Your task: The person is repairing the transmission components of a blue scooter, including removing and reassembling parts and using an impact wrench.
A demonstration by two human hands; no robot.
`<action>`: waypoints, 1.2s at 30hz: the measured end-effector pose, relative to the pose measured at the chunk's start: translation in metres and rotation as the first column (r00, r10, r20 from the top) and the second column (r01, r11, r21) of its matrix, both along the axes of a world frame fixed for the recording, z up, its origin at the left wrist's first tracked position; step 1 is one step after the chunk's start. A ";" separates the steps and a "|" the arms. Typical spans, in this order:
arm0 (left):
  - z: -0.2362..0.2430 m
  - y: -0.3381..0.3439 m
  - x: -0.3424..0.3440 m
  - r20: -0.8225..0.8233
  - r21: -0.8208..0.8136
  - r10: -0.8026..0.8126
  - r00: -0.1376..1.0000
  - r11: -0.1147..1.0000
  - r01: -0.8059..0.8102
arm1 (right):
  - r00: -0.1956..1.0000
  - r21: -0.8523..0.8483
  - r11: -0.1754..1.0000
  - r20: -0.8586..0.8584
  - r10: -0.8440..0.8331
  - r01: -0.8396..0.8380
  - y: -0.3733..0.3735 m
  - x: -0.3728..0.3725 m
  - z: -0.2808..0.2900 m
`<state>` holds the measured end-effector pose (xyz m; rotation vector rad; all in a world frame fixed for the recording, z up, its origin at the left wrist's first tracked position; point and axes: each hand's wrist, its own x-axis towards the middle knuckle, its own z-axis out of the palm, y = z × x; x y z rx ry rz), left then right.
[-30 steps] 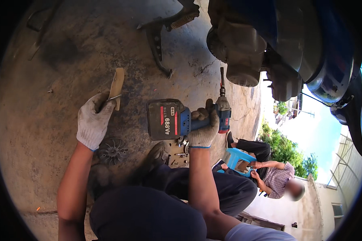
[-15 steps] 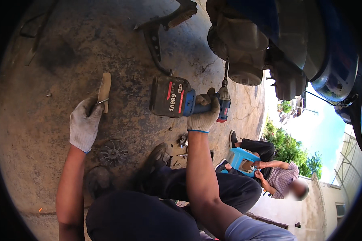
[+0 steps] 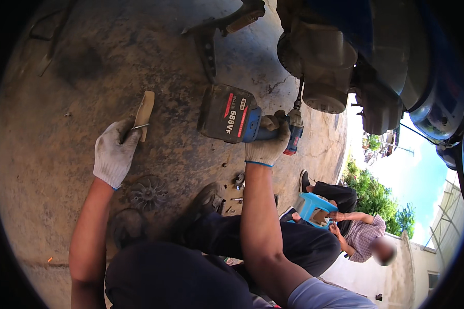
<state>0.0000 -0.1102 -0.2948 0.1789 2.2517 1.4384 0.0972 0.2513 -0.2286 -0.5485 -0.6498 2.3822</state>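
Gripping hand, right: right hand (image 3: 265,147) in a knitted off-white glove with blue cuff edging; fingers wrapped around the grip of the power tool, clamped, with darkened fingertips showing.
Power tool: one blue-and-black cordless driver (image 3: 252,124) with a block-shaped black battery pack and red stripes; located mid-view, raised off the floor.
Driver shaft: one slender dark metal rod (image 3: 300,88), directed at the engine; contact cannot be determined.
Pinching hand, left: left hand (image 3: 113,154), gloved to match; thumb and forefinger drawn together on the lower end of the strip, remaining fingers curled and partly hidden.
Strip: one flat, tan, slightly curved piece (image 3: 145,107), smooth-looking, material undetermined; held left of the driver, well apart from it.
Pin: one thin silver metal rod (image 3: 142,125) lying across the strip at the fingertips.
Engine: one grey metal casing (image 3: 329,51) of rounded form, near the shaft.
Vehicle body: dark blue and black glossy panels (image 3: 386,46) beyond the engine.
Stand: one dark metal bracket (image 3: 207,54) with a row of holes, left of the engine.
Fan disc: one round grey wheel (image 3: 148,192) with radiating blades, flat on the floor below the left hand.
Loose hardware: several small metal pieces (image 3: 239,180) near a shoe (image 3: 209,200); exact count unclear.
Floor: stained, scuffed concrete (image 3: 51,154).
Background: one seated person (image 3: 365,237) in a checked shirt, hands at one light-blue plastic stool (image 3: 307,207).
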 end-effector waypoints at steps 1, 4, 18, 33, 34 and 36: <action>-0.001 0.000 0.000 0.002 -0.004 0.004 1.000 1.000 -0.004 | 1.000 0.003 1.000 -0.018 0.015 -0.015 -0.003 -0.004 0.002; 0.002 0.000 0.001 0.032 0.015 0.013 0.999 1.000 -0.013 | 0.997 -0.088 0.995 -0.066 0.033 -0.039 -0.013 -0.011 0.011; 0.005 -0.003 -0.007 -0.035 -0.030 -0.083 0.996 0.996 0.082 | 0.992 0.028 0.993 -0.038 0.118 -0.117 0.005 -0.021 0.001; 0.000 -0.001 -0.008 -0.042 -0.016 -0.093 0.995 0.996 0.092 | 0.971 0.296 0.954 0.211 -0.109 0.043 -0.017 0.001 0.002; 0.001 -0.001 -0.009 -0.038 0.002 -0.087 0.995 0.996 0.087 | 0.972 0.303 0.952 0.214 -0.099 0.030 -0.022 0.007 0.007; 0.003 0.001 -0.010 -0.042 0.013 -0.093 0.995 0.996 0.094 | 0.964 0.282 0.956 0.220 -0.146 0.081 -0.034 0.022 0.020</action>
